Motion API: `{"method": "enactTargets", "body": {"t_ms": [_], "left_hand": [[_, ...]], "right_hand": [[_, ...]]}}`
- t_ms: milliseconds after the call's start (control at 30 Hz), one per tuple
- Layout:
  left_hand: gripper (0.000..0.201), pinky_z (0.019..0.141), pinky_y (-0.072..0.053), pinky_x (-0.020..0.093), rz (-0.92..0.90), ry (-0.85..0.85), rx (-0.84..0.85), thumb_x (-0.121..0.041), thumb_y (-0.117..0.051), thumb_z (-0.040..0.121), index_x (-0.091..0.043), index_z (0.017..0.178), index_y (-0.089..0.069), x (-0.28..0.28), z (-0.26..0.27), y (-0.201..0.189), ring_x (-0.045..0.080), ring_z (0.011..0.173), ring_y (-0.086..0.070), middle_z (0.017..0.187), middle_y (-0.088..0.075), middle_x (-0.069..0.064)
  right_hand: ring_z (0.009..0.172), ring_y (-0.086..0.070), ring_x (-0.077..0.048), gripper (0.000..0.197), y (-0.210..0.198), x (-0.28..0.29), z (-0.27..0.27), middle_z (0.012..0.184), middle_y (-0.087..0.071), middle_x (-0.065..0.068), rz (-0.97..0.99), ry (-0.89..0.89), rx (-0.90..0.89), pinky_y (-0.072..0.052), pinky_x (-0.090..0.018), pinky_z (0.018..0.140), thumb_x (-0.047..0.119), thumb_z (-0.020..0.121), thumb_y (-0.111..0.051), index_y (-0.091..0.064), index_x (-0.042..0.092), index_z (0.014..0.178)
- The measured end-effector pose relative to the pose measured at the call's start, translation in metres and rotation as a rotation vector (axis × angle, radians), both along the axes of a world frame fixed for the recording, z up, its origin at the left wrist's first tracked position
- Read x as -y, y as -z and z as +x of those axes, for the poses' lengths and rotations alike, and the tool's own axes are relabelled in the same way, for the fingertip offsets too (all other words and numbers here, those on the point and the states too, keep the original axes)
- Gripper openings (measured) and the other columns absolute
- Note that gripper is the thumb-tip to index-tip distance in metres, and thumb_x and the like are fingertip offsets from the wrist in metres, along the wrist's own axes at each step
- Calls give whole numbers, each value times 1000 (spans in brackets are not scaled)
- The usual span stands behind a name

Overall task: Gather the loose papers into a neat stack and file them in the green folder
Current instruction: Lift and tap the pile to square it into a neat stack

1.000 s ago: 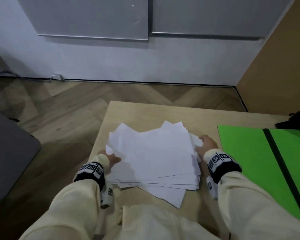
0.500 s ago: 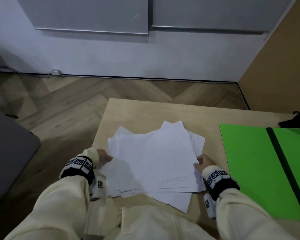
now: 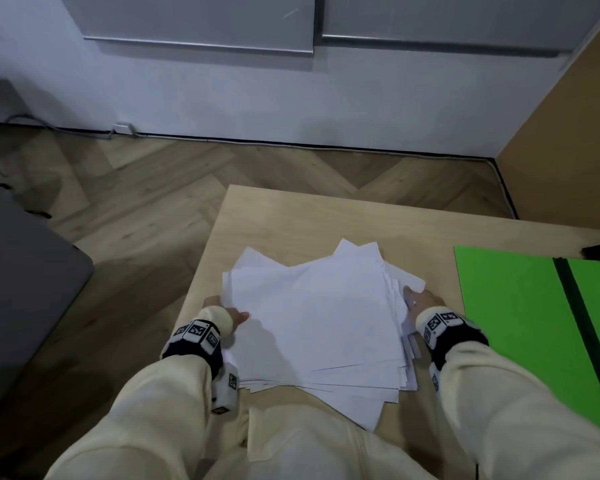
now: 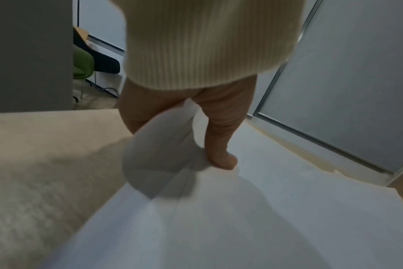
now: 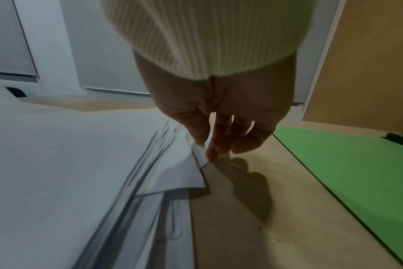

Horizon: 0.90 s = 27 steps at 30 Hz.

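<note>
1. Left hand [image 3: 227, 311] grips the left edge of the papers [image 3: 323, 323], thumb [image 4: 221, 145] on top, sheets curling up between thumb and fingers
2. Right hand [image 3: 425, 301] pinches the right edge, fingertips [image 5: 213, 152] on a lifted corner
3. Uneven pile lies on the table [image 3: 291, 216]
4. Green folder [image 3: 513, 317] lies open, just right of it

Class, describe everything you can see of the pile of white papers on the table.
The papers are plain white sheets, seemingly blank, lying flat in a loose, fanned pile on the light wooden table, with corners jutting out at the far and near edges. The left hand grips the left edge, thumb on top, curling it up. The right hand pinches a corner on the right side. The green folder lies apart to the right.
</note>
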State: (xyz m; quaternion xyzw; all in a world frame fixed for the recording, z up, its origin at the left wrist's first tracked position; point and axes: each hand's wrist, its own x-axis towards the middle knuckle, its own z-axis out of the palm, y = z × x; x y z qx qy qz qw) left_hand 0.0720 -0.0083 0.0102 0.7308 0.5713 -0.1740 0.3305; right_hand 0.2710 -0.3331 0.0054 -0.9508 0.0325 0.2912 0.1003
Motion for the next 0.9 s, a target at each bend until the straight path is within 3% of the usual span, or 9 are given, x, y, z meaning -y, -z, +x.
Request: {"method": "enactTargets", "body": {"t_ms": [67, 100, 200, 300, 433, 533, 667, 767, 900], "left_hand": [[70, 98, -49, 34, -31, -20, 31, -32, -78, 71, 1, 126, -52, -1, -1, 1, 30, 114, -60, 126, -61, 15], [70, 98, -50, 35, -26, -16, 41, -31, -79, 70, 1, 126, -52, -3, -1, 2, 30, 113, -60, 125, -61, 16], [67, 97, -48, 32, -23, 16, 46, -30, -75, 75, 0, 129, -50, -4, -5, 3, 29, 115, -59, 127, -60, 14], [62, 97, -46, 29, -17, 36, 61, -30, -71, 79, -1, 130, -49, -4, -6, 2, 28, 117, -58, 128, -59, 12], [61, 99, -45, 34, -57, 27, 117, -20, -75, 76, 1, 128, -51, -5, -8, 5, 33, 115, -58, 126, -60, 17], [59, 100, -44, 35, -70, 18, 146, -14, -74, 76, 2, 128, -51, -5, -8, 6, 35, 116, -57, 126, -60, 19], [59, 98, -44, 35, -83, 47, 123, -15, -75, 76, 2, 127, -52, -9, -10, 6, 35, 116, -57, 127, -60, 19], [63, 99, -44, 35, -80, 88, 80, -26, -74, 77, 0, 129, -50, -12, -11, 3, 35, 118, -56, 129, -58, 17], [69, 102, -43, 36, -45, 114, 4, -38, -70, 79, -2, 133, -45, -15, -13, -6, 33, 122, -53, 134, -54, 16]], "right_hand": [[107, -57, -36, 17, -2, -2, 2, 120, -56, -17, -58, 19, 103, -47, -33, 86, 23, 83, -55, -59, 12, 96], [104, -58, -35, 15, -2, -1, 4, 116, -58, -16, -61, 6, 152, -47, -32, 84, 21, 82, -58, -56, 12, 94], [104, -59, -31, 24, 2, 5, 3, 120, -58, -15, 23, -171, 156, -43, -27, 81, 13, 83, -60, -54, 9, 106], [111, -54, -33, 39, 11, 11, -3, 131, -45, -14, 111, -251, 160, -44, -34, 92, 11, 87, -57, -46, 7, 124], [111, -52, -33, 36, 14, 9, -7, 125, -49, -15, 114, -201, 160, -44, -36, 92, 18, 86, -58, -50, 9, 121], [96, -53, -26, 28, 12, 7, -2, 116, -46, -9, 106, -176, 121, -40, -24, 86, 19, 81, -65, -61, 6, 105], [77, -45, -18, 22, 14, 16, 3, 76, -44, 1, 215, -140, 21, -32, -25, 64, 19, 78, -69, -49, 11, 82], [71, -43, -17, 28, 10, 25, 7, 57, -45, 0, 373, -37, 62, -29, -24, 55, 5, 80, -65, -46, 17, 64], [74, -53, -22, 4, -6, 36, 13, 72, -59, -12, 400, 176, 316, -38, -25, 70, 3, 82, -63, -67, 2, 83]]}}
